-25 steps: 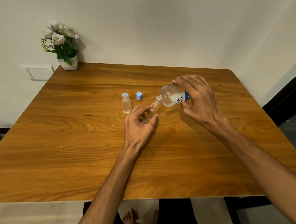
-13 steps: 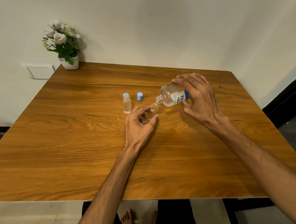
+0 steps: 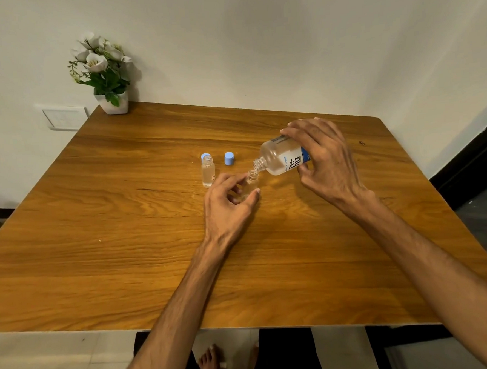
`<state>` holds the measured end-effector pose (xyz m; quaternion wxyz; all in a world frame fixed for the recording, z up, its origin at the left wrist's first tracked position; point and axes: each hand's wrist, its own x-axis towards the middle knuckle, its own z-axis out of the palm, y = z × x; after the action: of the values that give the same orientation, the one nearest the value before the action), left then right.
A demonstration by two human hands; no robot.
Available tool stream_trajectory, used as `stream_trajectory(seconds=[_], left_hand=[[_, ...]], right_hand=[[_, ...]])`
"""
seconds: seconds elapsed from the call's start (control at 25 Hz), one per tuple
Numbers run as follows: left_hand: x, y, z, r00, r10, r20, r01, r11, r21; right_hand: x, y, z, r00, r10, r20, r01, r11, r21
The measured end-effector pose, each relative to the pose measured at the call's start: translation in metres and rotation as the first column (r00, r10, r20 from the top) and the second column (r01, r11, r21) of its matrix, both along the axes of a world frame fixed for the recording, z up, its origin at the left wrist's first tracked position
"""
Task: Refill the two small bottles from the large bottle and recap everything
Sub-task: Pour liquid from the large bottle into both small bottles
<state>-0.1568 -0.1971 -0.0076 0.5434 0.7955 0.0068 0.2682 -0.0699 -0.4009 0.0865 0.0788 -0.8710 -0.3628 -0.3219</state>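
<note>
One small bottle filled, large bottle tilted

Left hand hides lower small bottle; right hand covers large bottle base.

Plain white walls meet behind a wooden table. 1 potted white flower sits near a wall switch. Pale floor tiles below.

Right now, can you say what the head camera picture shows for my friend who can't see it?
The right hand tips the large bottle so its mouth meets the open small bottle steadied by the left hand on the wooden table. Another small bottle and two blue caps stand behind; a flower pot sits in the far corner.
</note>
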Motion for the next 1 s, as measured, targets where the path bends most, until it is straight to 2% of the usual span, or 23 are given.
stream_trajectory(seconds=[1.0], left_hand=[[0.0002,-0.0004,0.0004,0.999,-0.009,0.040,0.010,1.000,-0.017]], right_hand=[[0.0014,0.0009,0.0015,0.999,0.008,0.045,-0.007,1.000,-0.021]])
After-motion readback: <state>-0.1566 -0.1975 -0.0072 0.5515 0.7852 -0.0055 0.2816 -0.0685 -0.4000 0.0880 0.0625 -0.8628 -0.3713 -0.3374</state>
